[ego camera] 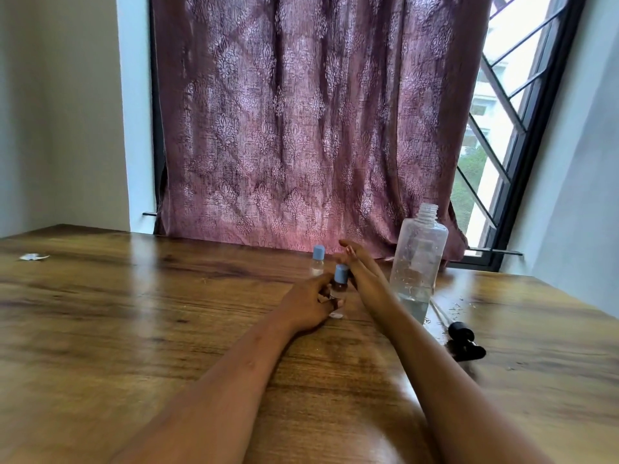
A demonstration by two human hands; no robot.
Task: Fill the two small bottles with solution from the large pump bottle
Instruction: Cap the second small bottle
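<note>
I am judging the filling to be nearly over: both small bottles are wearing their blue caps, and the large bottle [417, 262] is standing uncapped at my right with only a little solution at its bottom. Its black pump head [465, 339] is lying on the wooden table [134, 313] beside it. My left hand [310, 304] is closing its fingers around the nearer small bottle [339, 289], holding it upright on the table. My right hand [358, 266] is reaching past its cap with fingers spread, gripping nothing. The farther small bottle [317, 261] is standing free just behind. Recapping the large bottle seems left.
</note>
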